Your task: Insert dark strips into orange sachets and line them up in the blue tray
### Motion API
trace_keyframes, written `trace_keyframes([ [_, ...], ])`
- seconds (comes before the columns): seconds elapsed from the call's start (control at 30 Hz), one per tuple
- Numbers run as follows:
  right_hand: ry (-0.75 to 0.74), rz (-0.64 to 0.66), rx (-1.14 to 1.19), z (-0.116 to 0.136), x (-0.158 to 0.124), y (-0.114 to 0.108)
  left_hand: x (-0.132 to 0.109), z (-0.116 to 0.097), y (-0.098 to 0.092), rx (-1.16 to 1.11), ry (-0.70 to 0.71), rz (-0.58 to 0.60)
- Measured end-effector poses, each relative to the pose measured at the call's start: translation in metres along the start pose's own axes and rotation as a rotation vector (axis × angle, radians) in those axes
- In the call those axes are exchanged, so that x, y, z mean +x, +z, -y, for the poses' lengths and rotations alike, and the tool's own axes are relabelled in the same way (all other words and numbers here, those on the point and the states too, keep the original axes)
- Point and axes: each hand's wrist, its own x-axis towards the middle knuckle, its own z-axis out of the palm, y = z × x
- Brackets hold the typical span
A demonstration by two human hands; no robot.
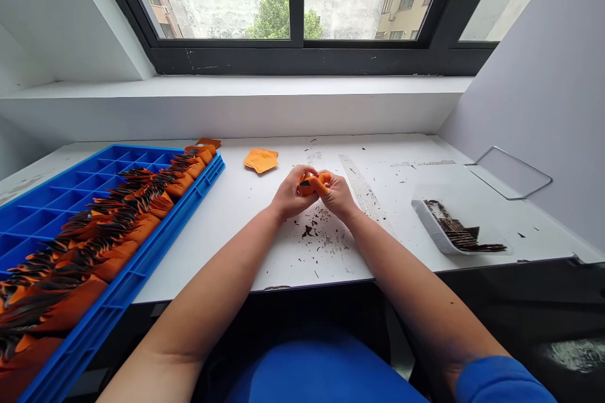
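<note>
Over the middle of the white table, both hands meet around a small orange pouch (305,189) with a dark patch at its opening. My left hand (292,194) is closed on its left side. From the right, my right hand (339,196) pinches it with thumb and fingers, which show orange at their tips; whether that is stain or covering I cannot tell. The hands hide much of the pouch. Just beyond my left hand lies a small stack of flat orange pieces (261,160). Dark crumbs (309,231) are scattered on the table below the hands.
At left, a blue divided tray (189,192) holds rows of orange pouches with dark edges (125,227). To the right stands a clear plastic box (428,227) of thin dark brown pieces (460,234). A wire frame (508,173) leans near the right wall. A window sill (302,85) runs behind.
</note>
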Motion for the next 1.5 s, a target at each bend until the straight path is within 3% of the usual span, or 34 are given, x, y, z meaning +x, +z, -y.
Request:
trace_keyframes([
  [0.3,0.019,0.049,-0.123,-0.001,0.002,-0.003,0.004,0.005,-0.005,0.107,0.073,-0.009],
  [0.43,-0.033,0.015,-0.240,0.003,0.002,-0.004,0.003,0.007,-0.008,0.091,0.013,-0.038],
  [0.53,0.017,-0.040,-0.260,0.005,0.001,-0.004,0.003,0.010,-0.007,0.119,-0.040,-0.053],
  [0.77,0.119,-0.039,-0.345,-0.006,0.001,-0.006,-0.004,0.011,0.004,0.491,0.067,0.060],
  [0.9,0.129,-0.080,-0.385,-0.009,0.001,-0.006,-0.005,0.007,0.008,0.587,0.089,0.106],
  [1.07,0.104,-0.151,-0.437,-0.005,0.000,-0.007,0.001,-0.001,0.003,0.548,0.168,0.020],
  [1.2,0.129,-0.176,-0.482,-0.001,0.000,-0.007,0.005,-0.004,-0.002,0.468,0.181,0.035],
  [1.37,0.120,-0.118,-0.503,0.007,0.003,-0.013,0.003,0.000,-0.006,0.361,0.101,0.078],
  [1.5,0.206,-0.043,-0.476,0.020,0.004,-0.019,0.003,0.004,-0.006,0.216,0.097,-0.003],
])
